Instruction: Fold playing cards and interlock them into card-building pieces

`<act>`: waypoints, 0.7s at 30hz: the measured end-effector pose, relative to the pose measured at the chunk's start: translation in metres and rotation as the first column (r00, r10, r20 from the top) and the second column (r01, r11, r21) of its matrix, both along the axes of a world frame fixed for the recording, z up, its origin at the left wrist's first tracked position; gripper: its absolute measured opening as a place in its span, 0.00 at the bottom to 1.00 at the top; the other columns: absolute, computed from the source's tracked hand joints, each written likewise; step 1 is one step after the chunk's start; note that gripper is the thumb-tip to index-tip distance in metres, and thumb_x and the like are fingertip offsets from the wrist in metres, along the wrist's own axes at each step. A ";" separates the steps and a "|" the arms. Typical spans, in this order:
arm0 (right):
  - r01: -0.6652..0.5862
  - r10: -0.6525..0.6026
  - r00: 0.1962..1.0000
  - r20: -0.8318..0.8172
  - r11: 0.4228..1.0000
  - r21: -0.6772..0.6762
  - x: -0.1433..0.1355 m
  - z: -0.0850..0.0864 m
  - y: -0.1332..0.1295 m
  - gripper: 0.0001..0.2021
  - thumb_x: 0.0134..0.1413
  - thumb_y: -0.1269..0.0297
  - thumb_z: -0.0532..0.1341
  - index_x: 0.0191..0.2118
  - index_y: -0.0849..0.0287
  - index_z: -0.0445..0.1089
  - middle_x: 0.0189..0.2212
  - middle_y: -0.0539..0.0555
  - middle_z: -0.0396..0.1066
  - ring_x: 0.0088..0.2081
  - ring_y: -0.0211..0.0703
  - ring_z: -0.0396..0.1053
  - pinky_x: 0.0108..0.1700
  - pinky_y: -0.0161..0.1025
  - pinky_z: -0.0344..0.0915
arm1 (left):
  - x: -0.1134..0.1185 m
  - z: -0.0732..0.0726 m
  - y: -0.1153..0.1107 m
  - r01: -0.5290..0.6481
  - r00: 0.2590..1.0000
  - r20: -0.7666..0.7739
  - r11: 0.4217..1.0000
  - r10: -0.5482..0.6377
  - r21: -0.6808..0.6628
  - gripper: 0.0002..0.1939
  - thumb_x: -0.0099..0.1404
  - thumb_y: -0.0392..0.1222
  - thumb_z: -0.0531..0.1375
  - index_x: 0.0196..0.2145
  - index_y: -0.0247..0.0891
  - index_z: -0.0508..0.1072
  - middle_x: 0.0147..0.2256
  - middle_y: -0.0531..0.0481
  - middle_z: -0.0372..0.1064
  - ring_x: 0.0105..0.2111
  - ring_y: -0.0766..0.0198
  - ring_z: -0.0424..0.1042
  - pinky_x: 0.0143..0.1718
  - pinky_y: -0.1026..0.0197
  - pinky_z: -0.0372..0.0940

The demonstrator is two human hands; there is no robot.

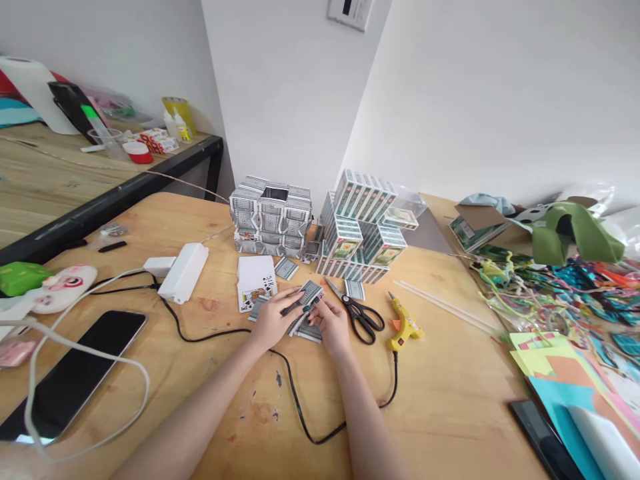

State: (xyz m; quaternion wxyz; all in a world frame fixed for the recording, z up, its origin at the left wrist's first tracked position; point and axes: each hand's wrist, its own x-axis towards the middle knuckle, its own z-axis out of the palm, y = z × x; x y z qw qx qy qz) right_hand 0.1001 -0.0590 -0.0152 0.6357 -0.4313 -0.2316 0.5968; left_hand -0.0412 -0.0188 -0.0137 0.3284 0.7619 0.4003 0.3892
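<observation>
Near the middle of the table, my left hand (277, 315) is closed on a small stack of playing cards (311, 292), backs up. The thumb and fingers of my right hand (330, 321) pinch the near right edge of the same cards. More cards (307, 331) lie under and between the hands. Left of them is a face-up pile (257, 280) with a king showing. Behind stands a box-like structure of folded cards (273, 217) with an opening on top. Stacked card boxes (360, 230) are to its right. Black scissors (361, 317) lie beside my right hand.
A yellow glue gun (404, 325) lies right of the scissors, its black cord looping under my forearms. Clear glue sticks (443, 305) are beyond it. A white power strip (184, 272) and a tablet (80, 373) sit left. Coloured paper (575, 393) and craft scraps cover the right side.
</observation>
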 end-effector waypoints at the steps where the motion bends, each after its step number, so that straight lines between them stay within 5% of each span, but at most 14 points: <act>1: -0.005 0.005 1.000 -0.007 1.000 0.004 0.001 0.000 0.000 0.11 0.40 0.61 0.66 0.28 0.65 0.72 0.16 0.51 0.69 0.17 0.33 0.64 0.22 0.31 0.64 | 0.000 -0.001 0.000 0.002 1.000 0.003 1.000 -0.002 -0.009 0.16 0.59 0.43 0.56 0.45 0.41 0.71 0.48 0.47 0.67 0.48 0.58 0.67 0.50 0.54 0.62; 21: 0.010 -0.010 1.000 -0.026 1.000 -0.020 0.002 -0.003 0.000 0.12 0.36 0.59 0.68 0.25 0.65 0.73 0.17 0.51 0.70 0.18 0.34 0.64 0.22 0.32 0.64 | -0.003 0.002 -0.001 0.058 0.998 0.024 0.995 -0.056 -0.076 0.16 0.58 0.44 0.56 0.45 0.40 0.72 0.49 0.47 0.67 0.49 0.58 0.66 0.52 0.53 0.61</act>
